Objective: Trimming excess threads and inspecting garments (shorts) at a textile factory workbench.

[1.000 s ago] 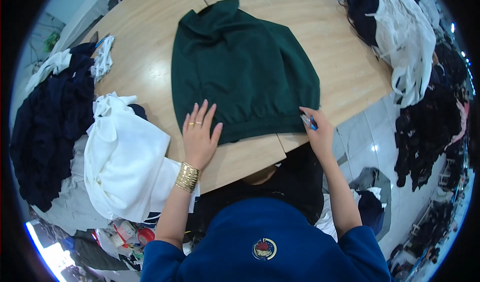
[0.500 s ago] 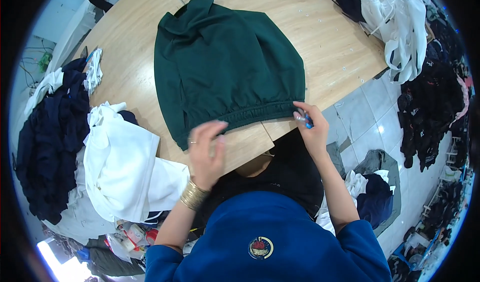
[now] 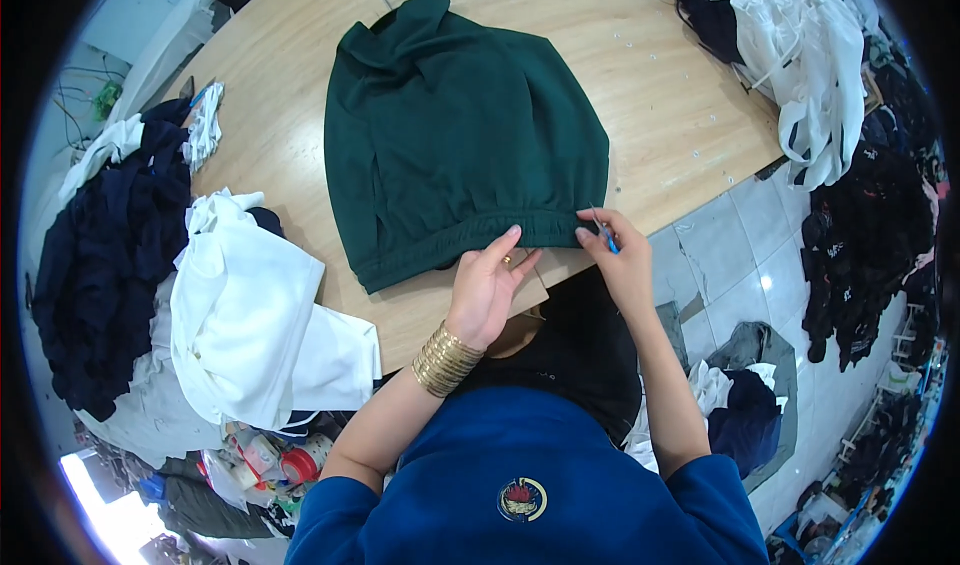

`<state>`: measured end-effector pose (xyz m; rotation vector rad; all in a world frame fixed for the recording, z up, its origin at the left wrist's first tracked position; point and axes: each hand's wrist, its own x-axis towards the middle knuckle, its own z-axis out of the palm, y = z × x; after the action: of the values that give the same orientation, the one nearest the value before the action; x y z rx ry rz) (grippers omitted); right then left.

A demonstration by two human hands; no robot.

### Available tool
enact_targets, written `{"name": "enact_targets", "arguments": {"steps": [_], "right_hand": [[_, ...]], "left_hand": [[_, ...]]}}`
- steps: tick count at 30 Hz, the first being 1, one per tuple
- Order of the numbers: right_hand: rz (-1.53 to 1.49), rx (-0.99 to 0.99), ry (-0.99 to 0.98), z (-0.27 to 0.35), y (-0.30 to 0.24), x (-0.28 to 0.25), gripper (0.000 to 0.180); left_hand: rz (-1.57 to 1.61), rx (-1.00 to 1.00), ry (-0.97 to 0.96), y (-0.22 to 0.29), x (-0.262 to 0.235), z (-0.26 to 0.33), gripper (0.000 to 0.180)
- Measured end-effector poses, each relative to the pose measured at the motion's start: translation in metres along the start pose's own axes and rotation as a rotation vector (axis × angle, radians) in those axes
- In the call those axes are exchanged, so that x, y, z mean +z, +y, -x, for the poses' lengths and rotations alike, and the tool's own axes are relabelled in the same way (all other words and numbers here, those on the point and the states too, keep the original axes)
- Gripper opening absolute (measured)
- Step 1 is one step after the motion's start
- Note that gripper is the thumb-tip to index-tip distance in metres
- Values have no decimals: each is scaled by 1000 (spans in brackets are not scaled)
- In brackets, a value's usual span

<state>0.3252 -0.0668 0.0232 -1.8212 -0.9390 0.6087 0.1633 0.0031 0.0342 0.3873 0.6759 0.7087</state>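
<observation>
Left hand [image 3: 483, 291] at gathered hem [image 3: 420, 249] of dark green garment [image 3: 470, 135], grip unclear | right hand [image 3: 626, 260] grasps blue-handled snips [image 3: 609, 240] | garment lies on bench [image 3: 270, 130]

looking steeply down from wearer's head, left one of fisheye pair; facing over blue shirt [image 3: 520, 445] at lower edge onto table [image 3: 660, 105], near above, upright

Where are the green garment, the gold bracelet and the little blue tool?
Green garment [image 3: 465, 135]: head view, middle of its body.
Gold bracelet [image 3: 446, 359]: head view, its stacked bands.
Blue tool [image 3: 610, 241]: head view, its blue part.
</observation>
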Motion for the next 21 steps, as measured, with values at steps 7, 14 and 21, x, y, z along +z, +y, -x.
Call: {"name": "enact_targets", "arguments": {"steps": [7,14,21], "right_hand": [[-314,26,-96,20,-42,-7,24],[-259,-60,-121,29,-70,-12,26],[-231,-123,-104,35,-73,-11,27]], "left_hand": [[-3,75,-70,26,14,30,18],[-65,109,-27,34,14,50,19],[-100,106,-22,33,14,59,30]]}}
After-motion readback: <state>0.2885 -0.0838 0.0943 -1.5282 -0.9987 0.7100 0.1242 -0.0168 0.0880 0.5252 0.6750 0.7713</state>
